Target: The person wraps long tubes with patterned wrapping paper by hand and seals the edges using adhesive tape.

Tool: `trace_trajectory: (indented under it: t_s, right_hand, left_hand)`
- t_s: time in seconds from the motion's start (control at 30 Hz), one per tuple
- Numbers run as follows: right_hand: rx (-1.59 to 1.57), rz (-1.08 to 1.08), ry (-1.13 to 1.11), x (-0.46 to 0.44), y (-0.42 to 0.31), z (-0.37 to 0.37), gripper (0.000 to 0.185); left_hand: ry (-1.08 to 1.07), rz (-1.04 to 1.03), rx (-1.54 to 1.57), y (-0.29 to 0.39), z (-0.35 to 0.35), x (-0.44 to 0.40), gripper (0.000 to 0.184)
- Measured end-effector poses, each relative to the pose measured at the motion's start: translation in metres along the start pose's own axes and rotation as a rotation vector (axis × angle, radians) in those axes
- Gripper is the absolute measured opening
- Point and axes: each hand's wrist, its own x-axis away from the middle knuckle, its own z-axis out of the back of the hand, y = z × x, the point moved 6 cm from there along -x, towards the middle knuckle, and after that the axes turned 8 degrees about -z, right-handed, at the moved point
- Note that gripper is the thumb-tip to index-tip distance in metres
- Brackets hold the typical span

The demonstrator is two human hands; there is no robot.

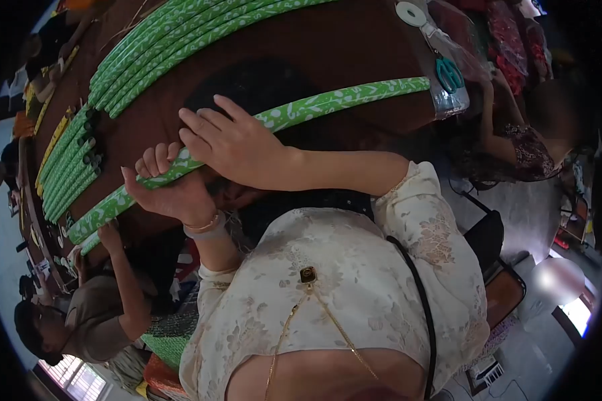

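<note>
A long green roll of wrapping paper with a white leaf pattern lies across in front of me, from lower left to upper right. My left hand is under the roll, palm up, its fingers curled over the far side. Just right of it, my right hand lies on top of the roll with its fingers stretched out and spread.
More green rolls lie on the brown table at the back, with a stack of rolls to the left. Teal scissors and a white tape roll are at the right. Co-workers sit on both sides.
</note>
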Motion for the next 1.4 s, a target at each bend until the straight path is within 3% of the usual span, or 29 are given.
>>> trace_trajectory:
  t_s: [0.07, 0.17, 0.5, 0.57, 0.6, 0.63, 0.73, 0.83, 0.9, 1.0, 1.03, 1.07, 1.1, 1.2, 1.3, 1.4]
  right_hand:
    - [0.027, -0.088, -0.03, 0.012, 0.019, 0.008, 0.035]
    - [0.023, -0.201, -0.122, 0.044, 0.072, 0.022, 0.055]
    - [0.436, -0.566, -0.34, 0.16, 0.237, 0.082, 0.07]
    - [0.581, -0.729, -0.337, 0.19, 0.274, 0.095, 0.076]
    - [0.538, -0.861, -0.443, 0.207, 0.293, 0.098, 0.086]
    - [0.554, -0.86, -0.432, 0.209, 0.295, 0.102, 0.086]
    - [0.491, -0.851, -0.457, 0.196, 0.28, 0.109, 0.09]
    - [0.106, -0.718, -0.335, 0.127, 0.226, 0.111, 0.086]
    - [0.08, -0.452, -0.462, 0.084, 0.183, 0.089, 0.087]
    - [0.05, -0.046, -0.388, 0.061, 0.151, 0.053, 0.067]
    - [0.033, 0.021, -0.251, 0.03, 0.154, 0.056, 0.063]
    - [-0.003, 0.064, -0.221, -0.008, 0.158, 0.058, 0.059]
    - [0.053, 0.099, -0.16, -0.038, 0.17, 0.051, 0.054]
    - [-0.048, 0.16, -0.176, -0.124, 0.212, 0.019, 0.042]
    - [-0.097, 0.156, -0.325, -0.173, 0.268, -0.029, 0.037]
    - [-0.168, 0.038, -0.524, -0.188, 0.328, -0.077, 0.036]
  left_hand:
    - [-0.033, 0.003, -0.008, -0.003, -0.003, 0.001, 0.03]
    - [-0.044, -0.032, -0.025, 0.004, -0.011, -0.004, 0.029]
    - [-0.062, -0.032, 0.006, 0.004, -0.009, -0.013, 0.027]
    - [-0.033, -0.045, -0.027, 0.005, -0.007, -0.015, 0.026]
    - [-0.029, -0.033, -0.016, 0.007, -0.004, -0.017, 0.027]
    - [-0.037, -0.028, 0.001, 0.009, -0.001, -0.019, 0.027]
    - [0.03, -0.028, -0.011, 0.017, 0.01, -0.023, 0.027]
    - [0.113, -0.052, -0.05, 0.021, 0.025, -0.026, 0.026]
    - [0.15, -0.084, 0.016, 0.015, 0.017, -0.022, 0.029]
    - [0.051, -0.088, 0.19, 0.022, 0.019, -0.039, 0.031]
    - [0.014, -0.101, 0.31, 0.024, 0.016, -0.056, 0.03]
    - [0.169, -0.21, 0.032, 0.026, -0.004, -0.071, 0.034]
    - [0.206, -0.139, -0.022, 0.026, -0.004, -0.091, 0.035]
    - [0.002, -0.12, -0.259, 0.048, 0.036, -0.141, 0.029]
    - [-0.056, -0.222, -0.452, 0.082, 0.028, -0.097, 0.023]
    - [0.312, -0.405, -0.798, 0.155, 0.063, -0.009, 0.02]
